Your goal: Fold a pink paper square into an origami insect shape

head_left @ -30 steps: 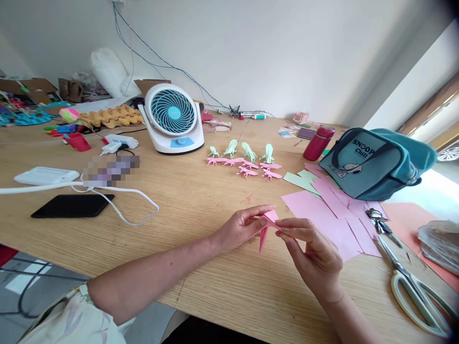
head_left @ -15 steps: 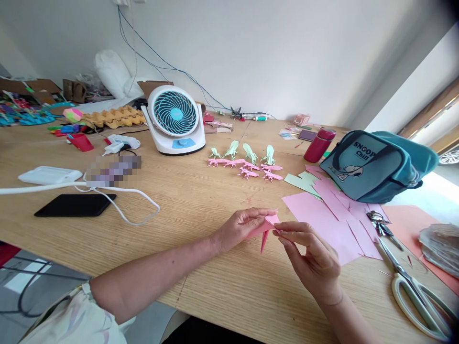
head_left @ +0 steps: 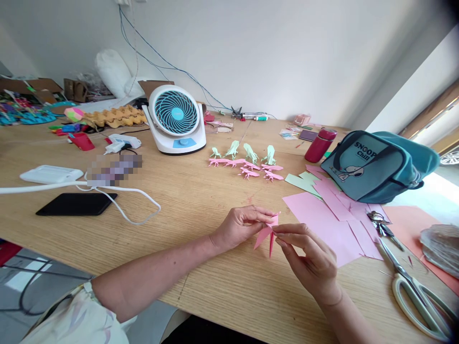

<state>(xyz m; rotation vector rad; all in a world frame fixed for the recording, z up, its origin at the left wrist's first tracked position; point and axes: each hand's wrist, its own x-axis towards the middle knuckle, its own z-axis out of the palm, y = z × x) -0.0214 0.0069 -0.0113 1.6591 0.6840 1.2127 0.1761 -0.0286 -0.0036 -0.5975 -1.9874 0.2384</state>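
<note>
Between my two hands is a piece of folded pink origami paper (head_left: 264, 235), its narrow points hanging downward above the table. My left hand (head_left: 244, 223) pinches its upper part between thumb and fingers. From the right, my right hand (head_left: 304, 255) grips the paper's edge with thumb and fingertips, which partly hide the fold. Beyond them stand several folded pink paper insects (head_left: 248, 173) and several pale green ones (head_left: 250, 154). Pink paper sheets (head_left: 321, 227) lie just right of my right hand, with green strips (head_left: 304, 183) by them.
Large scissors (head_left: 412, 286) lie at the right, near small clippers (head_left: 385, 229). Behind the sheets are a teal bag (head_left: 369, 165) and a red flask (head_left: 320, 145). A white fan (head_left: 177, 119) stands at the back; a black phone (head_left: 77, 204) and white cable (head_left: 143, 191) lie left.
The folded paper has turned in my hands: a pink flap now hangs out at lower left and the thin point has shifted right. Both hands keep their pinch.
</note>
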